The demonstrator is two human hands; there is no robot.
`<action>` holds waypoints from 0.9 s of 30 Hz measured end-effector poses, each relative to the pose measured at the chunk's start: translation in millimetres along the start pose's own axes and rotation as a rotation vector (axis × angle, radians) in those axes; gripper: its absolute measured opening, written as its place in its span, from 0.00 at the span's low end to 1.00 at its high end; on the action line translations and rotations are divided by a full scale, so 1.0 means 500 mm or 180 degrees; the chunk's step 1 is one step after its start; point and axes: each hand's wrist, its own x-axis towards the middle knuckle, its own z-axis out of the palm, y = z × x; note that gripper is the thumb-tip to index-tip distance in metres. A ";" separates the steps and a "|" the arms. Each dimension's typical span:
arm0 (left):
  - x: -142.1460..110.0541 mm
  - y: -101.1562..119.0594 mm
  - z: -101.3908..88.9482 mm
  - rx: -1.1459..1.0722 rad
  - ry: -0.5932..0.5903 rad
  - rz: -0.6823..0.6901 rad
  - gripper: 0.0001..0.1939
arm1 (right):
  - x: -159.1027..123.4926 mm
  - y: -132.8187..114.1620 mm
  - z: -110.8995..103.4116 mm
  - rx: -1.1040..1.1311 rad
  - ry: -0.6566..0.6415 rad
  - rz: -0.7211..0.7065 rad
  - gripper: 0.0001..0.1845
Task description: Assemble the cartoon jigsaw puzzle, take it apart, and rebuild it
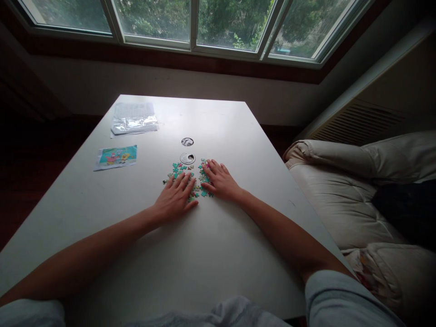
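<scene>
Several small teal and pink puzzle pieces (177, 169) lie scattered on the white table (211, 245). My left hand (176, 198) lies flat on the pieces, palm down, fingers stretched out. My right hand (220, 180) rests flat beside it on more pieces, fingers spread. Neither hand grips anything. A small round tin (187, 158) sits just beyond the pieces, and its round lid (187, 141) lies a little farther back.
A colourful cartoon picture card (116, 156) lies at the left of the table. Behind it is a clear plastic bag on paper (133, 118). A cream sofa (347, 200) stands close along the table's right edge. Windows run along the far wall.
</scene>
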 end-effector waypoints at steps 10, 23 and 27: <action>0.008 0.000 -0.013 0.0045 0.0080 0.0044 0.30 | 0.000 -0.010 -0.006 0.0001 0.0154 -0.0019 0.40; 0.011 0.009 -0.027 -0.0043 -0.0039 0.0602 0.27 | 0.019 0.010 -0.005 -0.0010 0.0368 0.0067 0.33; 0.010 0.005 -0.027 0.0048 0.0143 0.0143 0.26 | 0.016 0.007 -0.010 0.0107 0.0333 -0.0066 0.36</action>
